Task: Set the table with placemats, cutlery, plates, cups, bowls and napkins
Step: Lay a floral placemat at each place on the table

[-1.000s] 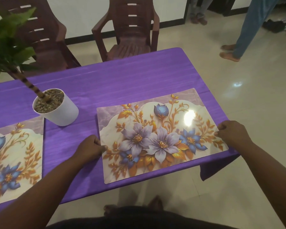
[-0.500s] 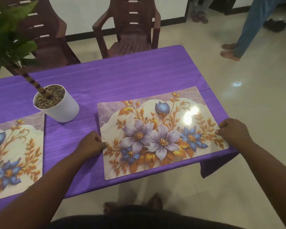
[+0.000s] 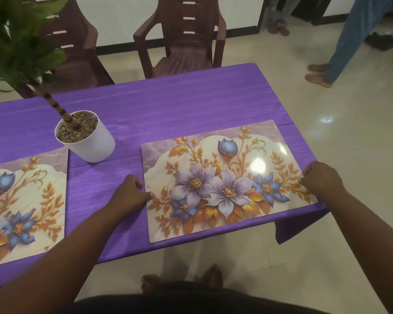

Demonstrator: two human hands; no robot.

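Observation:
A glossy floral placemat (image 3: 225, 177) lies flat at the right end of the purple-clothed table (image 3: 168, 105), close to the near edge. My left hand (image 3: 128, 196) pinches its left edge, fingers curled and thumb on top of the mat. My right hand (image 3: 321, 181) pinches its right edge in the same way, near the table's right end. A second floral placemat (image 3: 25, 200) lies flat at the left, partly out of frame.
A white pot (image 3: 86, 139) of pebbles with a leafy green plant stands between the two mats, toward the back. Two dark brown plastic chairs (image 3: 182, 41) stand behind the table. A person's bare feet (image 3: 318, 75) are on the tiled floor at the far right.
The mat has stayed under both hands, which keep their hold on its edges. The view has shifted slightly, and little else differs.

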